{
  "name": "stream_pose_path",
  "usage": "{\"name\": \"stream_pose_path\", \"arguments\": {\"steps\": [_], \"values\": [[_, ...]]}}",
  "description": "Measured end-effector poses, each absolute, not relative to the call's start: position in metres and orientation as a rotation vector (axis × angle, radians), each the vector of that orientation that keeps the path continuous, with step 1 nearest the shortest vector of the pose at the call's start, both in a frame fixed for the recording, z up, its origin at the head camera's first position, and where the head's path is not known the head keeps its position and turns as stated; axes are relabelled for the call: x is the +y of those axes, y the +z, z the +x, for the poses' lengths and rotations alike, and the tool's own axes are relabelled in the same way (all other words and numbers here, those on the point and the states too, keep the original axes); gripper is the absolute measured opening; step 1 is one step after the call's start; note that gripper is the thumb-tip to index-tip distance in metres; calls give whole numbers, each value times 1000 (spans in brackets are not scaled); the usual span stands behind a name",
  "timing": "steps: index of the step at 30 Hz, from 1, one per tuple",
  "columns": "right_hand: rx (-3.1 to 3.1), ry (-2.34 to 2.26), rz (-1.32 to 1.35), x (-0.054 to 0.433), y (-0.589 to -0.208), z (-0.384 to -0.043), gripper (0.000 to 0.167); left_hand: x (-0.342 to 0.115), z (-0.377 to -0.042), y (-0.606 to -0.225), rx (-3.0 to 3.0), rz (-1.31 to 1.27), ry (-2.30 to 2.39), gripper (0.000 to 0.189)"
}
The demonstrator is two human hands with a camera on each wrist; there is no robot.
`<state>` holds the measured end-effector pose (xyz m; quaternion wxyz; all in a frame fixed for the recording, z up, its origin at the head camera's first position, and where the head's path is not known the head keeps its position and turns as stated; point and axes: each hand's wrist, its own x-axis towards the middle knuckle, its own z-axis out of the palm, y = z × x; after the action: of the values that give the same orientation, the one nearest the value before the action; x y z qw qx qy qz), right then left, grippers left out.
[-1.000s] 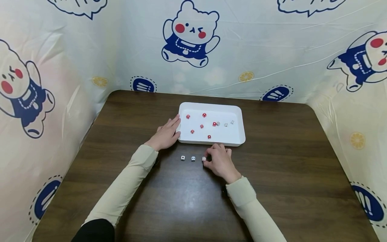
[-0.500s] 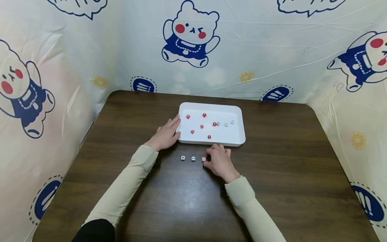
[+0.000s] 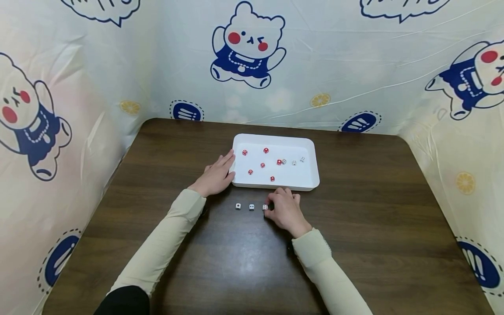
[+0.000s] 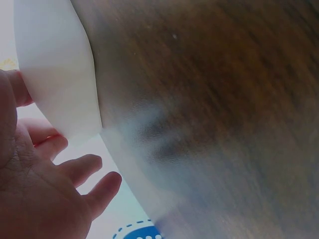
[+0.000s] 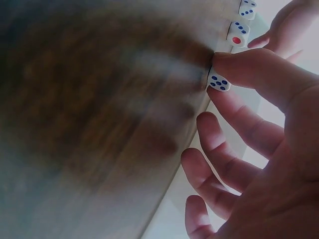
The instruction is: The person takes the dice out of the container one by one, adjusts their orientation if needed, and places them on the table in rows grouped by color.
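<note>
My right hand (image 3: 289, 212) pinches a white die (image 5: 218, 81) between thumb and index finger, at the right end of a short row in front of the tray. The die's face toward the right wrist camera has blue pips; the other fingers are loosely bent. To its left sit a middle white die (image 3: 251, 207) and a left white die (image 3: 238, 206), evenly spaced. My left hand (image 3: 215, 177) rests against the left end of the white tray (image 3: 293, 176), fingers extended. In the left wrist view, its fingers touch the tray's outer wall (image 4: 62, 74).
Inside the tray lie several red dice, one of them a red die (image 3: 272, 179) near the front wall, and a few white dice, such as a white die (image 3: 294, 162) on the right side. The brown wooden table (image 3: 374, 210) ends at a printed curtain (image 3: 299, 65).
My right hand has slid very slightly left with the pinched die, closer to the middle one. The left hand and the tray stay put.
</note>
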<state>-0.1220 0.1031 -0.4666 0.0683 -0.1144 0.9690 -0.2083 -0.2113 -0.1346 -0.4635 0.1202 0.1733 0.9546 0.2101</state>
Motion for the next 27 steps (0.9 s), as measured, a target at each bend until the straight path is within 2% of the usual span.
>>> {"name": "stream_pose_path", "arguments": {"steps": [27], "values": [[2959, -669, -283, 114, -439, -127, 17, -135, -211, -462, 2793, 524, 620, 63]]}}
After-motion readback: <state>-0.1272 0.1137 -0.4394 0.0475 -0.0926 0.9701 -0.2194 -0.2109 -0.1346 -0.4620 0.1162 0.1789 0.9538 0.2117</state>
